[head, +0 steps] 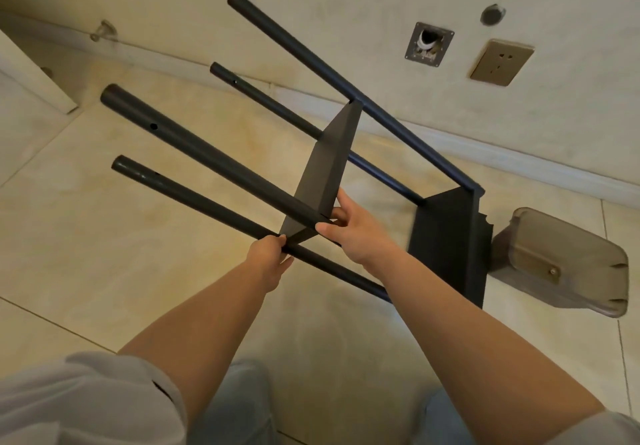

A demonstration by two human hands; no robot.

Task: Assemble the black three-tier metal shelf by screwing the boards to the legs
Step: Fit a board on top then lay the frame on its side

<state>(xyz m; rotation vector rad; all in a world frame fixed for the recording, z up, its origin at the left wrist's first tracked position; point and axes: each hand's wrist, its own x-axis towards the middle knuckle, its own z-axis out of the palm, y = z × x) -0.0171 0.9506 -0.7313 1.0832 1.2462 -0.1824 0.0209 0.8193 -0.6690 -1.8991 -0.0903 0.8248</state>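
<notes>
The half-built black metal shelf frame (346, 153) lies tilted across the middle of the frame, its four round black tube legs (194, 146) running from lower right up toward the upper left, their open ends pointing at the pale wall (311, 1). Two flat black boards are already on the legs: the middle board (325, 170) sits edge-on near the centre, and the end board (446, 243) stands at the right, close to the floor. The left hand (273, 254), just below centre, has its grip clamped around the lowest leg right beside the middle board's near corner. The right hand (353, 229), just right of it, holds the lower edge of the middle board where the thick leg meets it, thumb on the near face and fingers curled behind. Behind the end board, at the right edge, a grey plastic stool seat (561, 264) lies on its side on the beige tiled floor (104, 243). On the wall in the upper right are a brass-coloured power socket (500, 62), an open metal wall box (429, 44) and a round hole (492, 14). A white panel (31, 73) stands at the far left.
</notes>
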